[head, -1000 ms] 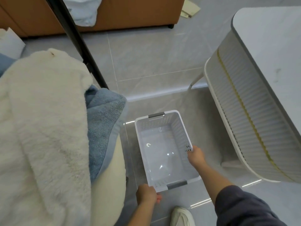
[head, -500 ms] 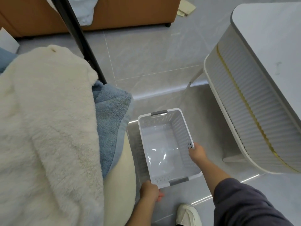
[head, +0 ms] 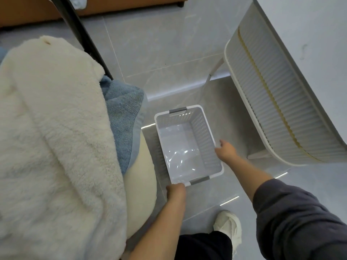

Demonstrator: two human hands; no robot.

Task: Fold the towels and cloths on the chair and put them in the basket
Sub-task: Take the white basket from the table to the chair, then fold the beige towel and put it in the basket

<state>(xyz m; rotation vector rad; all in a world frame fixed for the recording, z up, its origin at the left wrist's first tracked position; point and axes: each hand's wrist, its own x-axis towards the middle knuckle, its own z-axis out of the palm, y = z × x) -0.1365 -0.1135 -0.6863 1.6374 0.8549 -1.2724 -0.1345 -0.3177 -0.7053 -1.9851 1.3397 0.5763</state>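
Basket (head: 205, 139) on floor, empty; thin perforated plastic, judged light, stiff and slick. Left hand (head: 175, 192) grips its near-left corner rim; right hand (head: 226, 152) rests loose-fingered against its right rim. Left of basket, on chair (head: 142, 184): cream fleece (head: 56, 137) over blue towel (head: 124, 117) (soft, limp, bulky; take by corners), both unfolded.

Basket (head: 203, 136) interior is lying open from above. Blue towel (head: 124, 113) and chair cushion (head: 140, 175) are crowding its left side. Ribbed table (head: 272, 113) is looming on the right, bare floor (head: 236, 121) running between. Left hand (head: 175, 192) is gripping the near-left corner, right hand (head: 226, 151) touching the right rim.
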